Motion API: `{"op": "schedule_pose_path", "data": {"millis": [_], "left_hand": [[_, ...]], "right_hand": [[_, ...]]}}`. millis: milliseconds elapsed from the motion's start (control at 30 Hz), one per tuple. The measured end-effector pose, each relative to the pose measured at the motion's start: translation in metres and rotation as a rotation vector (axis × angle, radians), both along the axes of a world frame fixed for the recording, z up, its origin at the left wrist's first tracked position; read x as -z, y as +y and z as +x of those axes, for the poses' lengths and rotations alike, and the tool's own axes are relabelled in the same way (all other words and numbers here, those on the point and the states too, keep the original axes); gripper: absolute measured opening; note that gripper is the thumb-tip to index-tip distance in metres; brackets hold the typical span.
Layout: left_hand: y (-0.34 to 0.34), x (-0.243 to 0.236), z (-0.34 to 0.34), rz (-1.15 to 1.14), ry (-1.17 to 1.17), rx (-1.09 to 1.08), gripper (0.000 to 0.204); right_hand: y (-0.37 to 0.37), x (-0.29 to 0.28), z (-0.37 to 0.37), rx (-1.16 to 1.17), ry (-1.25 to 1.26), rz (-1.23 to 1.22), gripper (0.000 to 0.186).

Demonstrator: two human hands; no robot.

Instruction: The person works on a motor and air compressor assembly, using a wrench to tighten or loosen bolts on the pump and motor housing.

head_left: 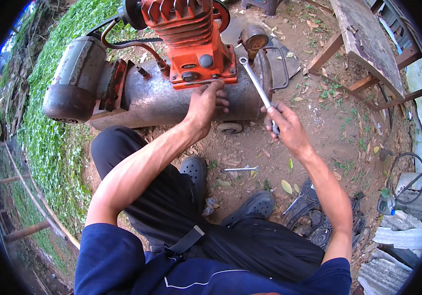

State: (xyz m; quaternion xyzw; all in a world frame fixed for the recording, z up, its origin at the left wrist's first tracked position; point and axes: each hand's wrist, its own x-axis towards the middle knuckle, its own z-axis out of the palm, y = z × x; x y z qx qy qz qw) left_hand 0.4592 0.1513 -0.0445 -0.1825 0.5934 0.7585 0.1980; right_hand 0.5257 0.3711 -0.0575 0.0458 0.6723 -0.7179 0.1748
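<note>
A red compressor pump (191, 37) is mounted on a grey, rust-stained steel tank (147, 96) in front of me. My left hand (205, 104) is at the front edge of the pump's base, its fingertips drawn together beside a bolt (215, 75). Whatever lies between those fingertips is hidden. In my right hand (286, 125) is a long silver wrench (257, 84), gripped near its lower end. Its ring end points up and away, beside the pressure gauge (254, 38), apart from the pump.
A grey electric motor (75, 78) sits at the tank's left. On the dirt between my shoes and the tank lies a small wrench (240, 169). Dark metal parts (314, 216) are heaped by my right knee. A wooden table (363, 44) stands at far right, near a coiled black cable (410, 179).
</note>
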Motion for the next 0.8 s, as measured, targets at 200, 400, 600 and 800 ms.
{"op": "schedule_pose_path", "data": {"millis": [200, 400, 600, 800], "left_hand": [[0.000, 0.010, 0.015, -0.132, -0.006, 0.170, 0.028], [0.002, 0.001, 0.023, -0.191, -0.045, 0.288, 0.034], [-0.015, -0.002, 0.017, -0.031, -0.090, 0.293, 0.036], [-0.020, -0.003, 0.012, -0.003, 0.124, 0.105, 0.027]], "right_hand": [[-0.025, 0.013, 0.013, -0.127, 0.000, -0.223, 0.022], [-0.033, 0.029, 0.005, -0.042, 0.173, -0.189, 0.016], [-0.029, 0.006, -0.034, 0.089, 0.183, -0.132, 0.012], [-0.046, -0.001, -0.063, 0.110, 0.211, -0.250, 0.017]]}}
